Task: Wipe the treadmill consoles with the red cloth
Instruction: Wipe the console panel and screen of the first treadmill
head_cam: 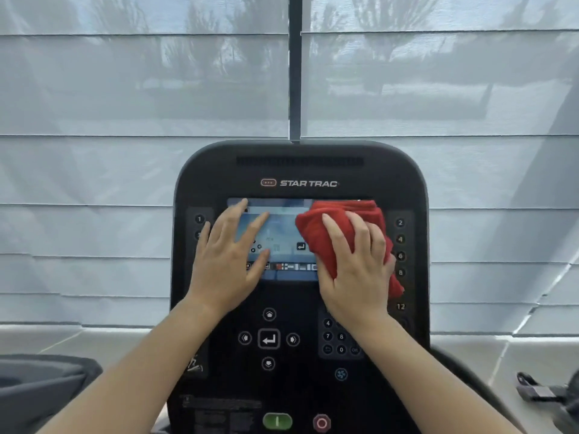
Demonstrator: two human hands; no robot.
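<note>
A black treadmill console (300, 170) marked STAR TRAC fills the middle of the head view, with a lit screen (283, 228) in its upper half. My right hand (357, 264) presses a bunched red cloth (316, 230) against the right part of the screen. The cloth's lower end hangs past my fingers over the numbered buttons on the right. My left hand (232, 255) lies flat with fingers spread on the left part of the screen and holds nothing.
Below the screen sit arrow keys (268, 339), a number pad (340, 336), a green start button (277, 421) and a red stop button (321, 423). Grey window blinds (125, 120) hang behind. A dark grey tray edge (37, 383) shows at lower left, other equipment (539, 393) at lower right.
</note>
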